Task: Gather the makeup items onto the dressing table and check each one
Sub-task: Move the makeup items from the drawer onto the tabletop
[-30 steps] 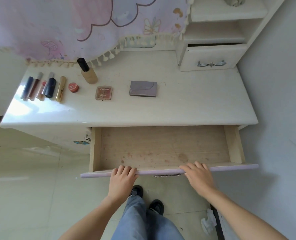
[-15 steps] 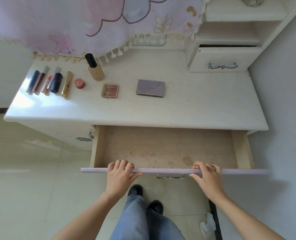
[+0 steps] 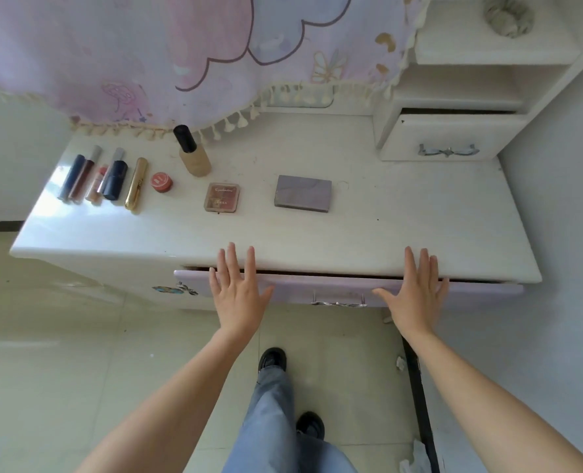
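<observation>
Lilac drawer front (image 3: 300, 285) under left grip (image 3: 238, 298) and right grip (image 3: 416, 298), both spread; lipsticks (image 3: 114, 175) beyond.

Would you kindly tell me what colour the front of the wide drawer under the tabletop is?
Pale lilac; the wide drawer's front panel shows best in the head view.

This is a room in a home, most likely a bedroom corner. A glossy white wooden bench (image 3: 385, 230) has a lilac-fronted drawer (image 3: 317, 286) under its top, a small white drawer with a bow-shaped metal handle (image 3: 448, 139) and open white shelves (image 3: 481, 49) at its right end, and it stands on a floor of large cream tiles (image 3: 61, 353). A pink cartoon-printed cloth with cream tassels (image 3: 139, 56) hangs over its back (what it covers is hidden), and cosmetics lie on top: a row of slim lip tubes (image 3: 114, 177), a beige foundation bottle with a black cap (image 3: 194, 158), a square rose-brown compact (image 3: 222, 197) and a grey-purple rectangular palette (image 3: 303, 193).
</observation>
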The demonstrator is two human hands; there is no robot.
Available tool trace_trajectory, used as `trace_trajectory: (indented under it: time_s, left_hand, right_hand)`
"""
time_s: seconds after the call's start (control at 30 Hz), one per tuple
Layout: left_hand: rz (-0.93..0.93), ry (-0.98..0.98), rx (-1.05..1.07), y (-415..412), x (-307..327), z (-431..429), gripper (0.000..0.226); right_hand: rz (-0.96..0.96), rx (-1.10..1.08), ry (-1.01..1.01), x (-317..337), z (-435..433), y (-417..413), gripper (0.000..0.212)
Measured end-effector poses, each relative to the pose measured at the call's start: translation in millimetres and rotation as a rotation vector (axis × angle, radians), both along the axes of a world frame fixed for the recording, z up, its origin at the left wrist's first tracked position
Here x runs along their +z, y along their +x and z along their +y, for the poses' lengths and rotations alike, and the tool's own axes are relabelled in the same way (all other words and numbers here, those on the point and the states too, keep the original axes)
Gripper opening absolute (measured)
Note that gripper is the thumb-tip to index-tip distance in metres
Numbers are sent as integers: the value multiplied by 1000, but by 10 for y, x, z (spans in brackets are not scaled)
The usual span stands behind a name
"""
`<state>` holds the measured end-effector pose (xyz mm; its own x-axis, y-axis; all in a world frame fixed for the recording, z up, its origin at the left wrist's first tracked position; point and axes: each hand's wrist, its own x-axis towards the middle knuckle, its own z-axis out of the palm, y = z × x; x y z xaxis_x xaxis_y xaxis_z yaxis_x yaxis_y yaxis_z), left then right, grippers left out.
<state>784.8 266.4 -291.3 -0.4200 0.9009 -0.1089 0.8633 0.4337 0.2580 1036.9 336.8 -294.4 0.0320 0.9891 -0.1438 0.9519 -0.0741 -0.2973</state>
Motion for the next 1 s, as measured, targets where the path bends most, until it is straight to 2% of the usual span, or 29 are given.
trace_trajectory:
  time_s: [0.23, 0.43, 0.5, 0.6, 0.67, 0.87, 1.0]
  left_hand:
    - [54, -80, -96, -317, -76, 165, 71]
    - [120, -119, -175, -388, -103, 194, 88]
    - [112, -136, -179, -378, -45, 207, 86]
    - [-6, -173, -137, -359, 144, 232, 71]
    - [-64, -114, -88, -395, 220, 195, 65]
    - [-163, 60, 172, -705, 698, -54, 47]
    - [-167, 124, 316, -1059, 989, -310, 42]
  right_hand:
    - [-158, 113, -57, 11, 200, 57, 83]
    - [-208, 134, -112, 112, 281, 36, 86]
    - [-235, 152, -155, 184, 303, -1, 88]
    - [-244, 157, -239, 317, 291, -92, 91]
    - [-200, 199, -259, 415, 263, -195, 88]
    - [-47, 409, -112, 826, 271, -754, 62]
    - [36, 515, -35, 1101, 275, -1243, 54]
